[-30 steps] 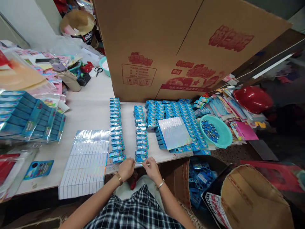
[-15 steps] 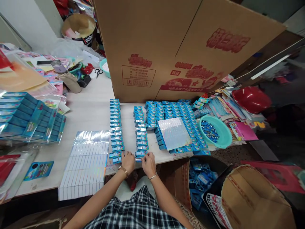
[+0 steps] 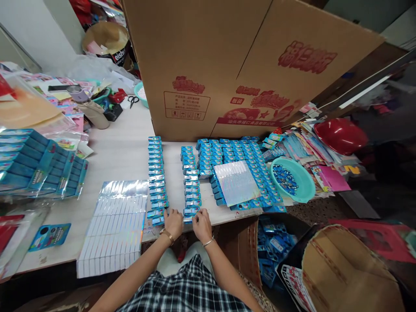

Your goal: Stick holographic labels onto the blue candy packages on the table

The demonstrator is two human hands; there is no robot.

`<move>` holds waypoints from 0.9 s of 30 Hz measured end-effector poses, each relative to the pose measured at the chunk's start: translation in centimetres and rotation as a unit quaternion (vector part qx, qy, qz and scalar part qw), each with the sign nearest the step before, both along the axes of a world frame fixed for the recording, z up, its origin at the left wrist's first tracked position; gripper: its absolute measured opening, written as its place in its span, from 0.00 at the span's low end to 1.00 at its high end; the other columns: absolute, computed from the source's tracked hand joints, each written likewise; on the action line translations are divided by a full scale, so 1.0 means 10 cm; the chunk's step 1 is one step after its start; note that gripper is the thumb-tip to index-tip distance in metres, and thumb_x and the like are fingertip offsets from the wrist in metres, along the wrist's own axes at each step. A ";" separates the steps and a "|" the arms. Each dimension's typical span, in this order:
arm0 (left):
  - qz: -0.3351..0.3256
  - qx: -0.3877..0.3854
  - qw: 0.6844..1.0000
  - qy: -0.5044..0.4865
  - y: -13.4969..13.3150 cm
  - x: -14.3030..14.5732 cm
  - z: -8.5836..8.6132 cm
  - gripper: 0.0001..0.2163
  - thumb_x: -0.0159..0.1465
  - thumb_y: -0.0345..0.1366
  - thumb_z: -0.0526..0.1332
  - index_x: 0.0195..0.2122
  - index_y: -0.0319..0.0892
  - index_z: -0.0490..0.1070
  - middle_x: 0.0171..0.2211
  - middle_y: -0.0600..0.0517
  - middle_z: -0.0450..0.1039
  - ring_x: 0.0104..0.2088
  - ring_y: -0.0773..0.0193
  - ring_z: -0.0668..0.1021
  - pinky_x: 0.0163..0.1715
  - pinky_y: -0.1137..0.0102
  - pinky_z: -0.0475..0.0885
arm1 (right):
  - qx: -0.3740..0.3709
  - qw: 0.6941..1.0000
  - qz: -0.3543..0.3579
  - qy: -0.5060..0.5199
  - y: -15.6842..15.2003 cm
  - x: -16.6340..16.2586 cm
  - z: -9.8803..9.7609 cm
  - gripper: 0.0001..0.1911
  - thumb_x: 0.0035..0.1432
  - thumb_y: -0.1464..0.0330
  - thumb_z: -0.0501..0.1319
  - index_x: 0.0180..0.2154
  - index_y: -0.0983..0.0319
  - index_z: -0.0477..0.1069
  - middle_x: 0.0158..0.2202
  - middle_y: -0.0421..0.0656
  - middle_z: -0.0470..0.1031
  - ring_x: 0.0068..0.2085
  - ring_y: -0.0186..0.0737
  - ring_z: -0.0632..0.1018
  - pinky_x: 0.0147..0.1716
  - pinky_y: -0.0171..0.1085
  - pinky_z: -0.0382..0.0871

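Note:
Two long rows of small blue packets lie on the white table (image 3: pixel 123 151): a left row (image 3: pixel 155 173) and a right row (image 3: pixel 191 182). My left hand (image 3: pixel 173 222) and my right hand (image 3: pixel 201 224) rest side by side at the table's near edge. Their fingers touch the nearest blue packet (image 3: pixel 188 218) at the foot of the right row. Whether either hand grips it is hidden by the fingers. A gold bracelet sits on each wrist.
A block of blue packets (image 3: pixel 237 151) carries a holographic sheet (image 3: pixel 235 182). A stack of holographic sheets (image 3: pixel 113 225) lies left. A big cardboard box (image 3: pixel 227 65) stands behind, a teal bowl (image 3: pixel 303 186) right, a box of blue packets (image 3: pixel 273 242) below the edge.
Both hands have moved a little forward and closer together onto the nearest packet of the right row. The view has shifted slightly.

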State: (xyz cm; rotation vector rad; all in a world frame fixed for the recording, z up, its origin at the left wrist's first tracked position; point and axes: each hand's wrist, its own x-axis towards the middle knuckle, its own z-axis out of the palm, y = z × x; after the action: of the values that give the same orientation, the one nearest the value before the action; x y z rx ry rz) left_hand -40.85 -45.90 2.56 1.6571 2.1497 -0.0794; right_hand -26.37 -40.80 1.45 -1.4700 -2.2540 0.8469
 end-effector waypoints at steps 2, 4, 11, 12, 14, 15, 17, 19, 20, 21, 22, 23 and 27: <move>0.000 -0.002 1.000 0.001 0.01 0.01 0.00 0.12 0.64 0.33 0.53 0.38 0.38 0.77 0.43 0.39 0.74 0.49 0.46 0.69 0.55 0.43 0.48 | 0.001 1.000 0.002 -0.003 0.00 0.00 0.00 0.08 0.56 0.76 0.56 0.27 0.60 0.69 0.38 0.46 0.66 0.44 0.44 0.72 0.47 0.40 0.68; 0.001 -0.006 1.000 0.000 0.01 0.01 0.00 0.12 0.64 0.33 0.53 0.39 0.39 0.77 0.44 0.39 0.74 0.49 0.46 0.69 0.55 0.44 0.48 | 0.004 1.000 0.003 -0.005 0.00 -0.01 -0.01 0.08 0.55 0.76 0.56 0.28 0.60 0.69 0.38 0.46 0.67 0.44 0.44 0.72 0.47 0.40 0.68; -0.002 -0.012 1.000 -0.002 -0.01 0.00 0.01 0.12 0.64 0.34 0.53 0.39 0.40 0.77 0.44 0.40 0.74 0.50 0.47 0.69 0.56 0.46 0.49 | 0.001 1.000 -0.001 0.004 -0.01 0.01 -0.03 0.08 0.56 0.76 0.55 0.27 0.60 0.69 0.39 0.47 0.66 0.44 0.43 0.72 0.48 0.41 0.68; -0.003 -0.010 1.000 0.000 -0.01 0.00 0.01 0.13 0.65 0.34 0.53 0.39 0.39 0.77 0.44 0.40 0.74 0.49 0.47 0.69 0.56 0.46 0.49 | 0.000 1.000 -0.002 0.006 -0.02 0.01 -0.04 0.08 0.56 0.76 0.55 0.27 0.60 0.69 0.39 0.47 0.66 0.44 0.43 0.72 0.48 0.41 0.68; -0.002 -0.012 1.000 0.002 -0.02 0.00 0.01 0.13 0.65 0.34 0.52 0.39 0.39 0.77 0.44 0.40 0.74 0.49 0.48 0.69 0.56 0.47 0.49 | -0.001 1.000 -0.002 0.006 -0.02 0.01 -0.04 0.08 0.56 0.75 0.55 0.27 0.60 0.69 0.40 0.47 0.66 0.44 0.43 0.72 0.48 0.41 0.68; -0.001 -0.015 1.000 0.003 -0.02 0.00 0.01 0.13 0.65 0.34 0.52 0.39 0.39 0.77 0.44 0.40 0.74 0.49 0.48 0.70 0.56 0.47 0.50 | -0.002 1.000 -0.002 0.004 -0.02 0.01 -0.04 0.08 0.56 0.75 0.55 0.27 0.60 0.69 0.40 0.47 0.67 0.44 0.43 0.72 0.48 0.41 0.68; 0.003 -0.017 1.000 0.001 -0.02 0.01 0.00 0.14 0.65 0.34 0.52 0.39 0.39 0.77 0.44 0.40 0.74 0.49 0.48 0.70 0.56 0.48 0.50 | -0.003 1.000 0.000 -0.001 -0.02 0.01 -0.03 0.08 0.56 0.75 0.55 0.28 0.60 0.69 0.40 0.47 0.67 0.45 0.44 0.72 0.48 0.41 0.67; 0.004 -0.012 1.000 -0.004 -0.02 0.02 0.00 0.14 0.66 0.34 0.51 0.39 0.38 0.78 0.43 0.40 0.75 0.49 0.48 0.70 0.56 0.49 0.50 | -0.002 1.000 0.003 -0.006 -0.02 0.01 -0.03 0.08 0.56 0.76 0.55 0.28 0.60 0.69 0.41 0.47 0.67 0.45 0.44 0.72 0.48 0.41 0.67; 0.004 -0.008 1.000 -0.006 -0.01 0.02 -0.01 0.15 0.66 0.33 0.51 0.39 0.38 0.78 0.43 0.39 0.75 0.49 0.48 0.71 0.56 0.50 0.51 | -0.002 1.000 0.005 -0.009 -0.02 0.00 -0.02 0.08 0.56 0.76 0.55 0.28 0.60 0.69 0.41 0.47 0.67 0.45 0.44 0.72 0.48 0.41 0.67; 0.003 -0.005 1.000 -0.008 -0.01 0.02 -0.02 0.15 0.66 0.33 0.51 0.39 0.37 0.78 0.43 0.39 0.75 0.49 0.48 0.71 0.56 0.51 0.52 | -0.001 1.000 0.005 -0.012 -0.02 0.00 -0.02 0.08 0.57 0.76 0.55 0.28 0.60 0.69 0.41 0.47 0.67 0.45 0.44 0.72 0.48 0.41 0.67; 0.003 -0.002 1.000 -0.008 -0.01 0.02 -0.03 0.14 0.65 0.33 0.51 0.39 0.37 0.78 0.42 0.39 0.75 0.48 0.47 0.71 0.55 0.52 0.53 | 0.000 1.000 0.006 -0.015 -0.02 0.00 -0.03 0.08 0.57 0.76 0.55 0.29 0.60 0.69 0.41 0.47 0.66 0.45 0.44 0.72 0.48 0.41 0.68; 0.001 0.000 1.000 -0.007 -0.01 0.03 -0.04 0.14 0.65 0.33 0.52 0.39 0.36 0.78 0.42 0.38 0.75 0.48 0.47 0.72 0.55 0.53 0.54 | 0.003 1.000 0.005 -0.018 -0.03 -0.01 -0.03 0.09 0.57 0.76 0.54 0.29 0.60 0.69 0.41 0.47 0.66 0.45 0.44 0.71 0.47 0.41 0.68; -0.010 0.012 1.000 -0.006 -0.01 0.04 -0.09 0.14 0.64 0.31 0.51 0.38 0.36 0.78 0.40 0.38 0.75 0.47 0.48 0.72 0.52 0.55 0.57 | 0.016 1.000 0.001 -0.006 -0.06 -0.02 -0.09 0.09 0.57 0.76 0.54 0.30 0.60 0.68 0.42 0.47 0.66 0.45 0.44 0.70 0.48 0.42 0.67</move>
State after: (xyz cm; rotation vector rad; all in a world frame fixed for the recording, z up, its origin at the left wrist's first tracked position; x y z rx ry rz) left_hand -40.48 -46.02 1.67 1.6876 2.1344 -0.0506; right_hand -26.52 -41.35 0.60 -1.4634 -2.2675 0.7991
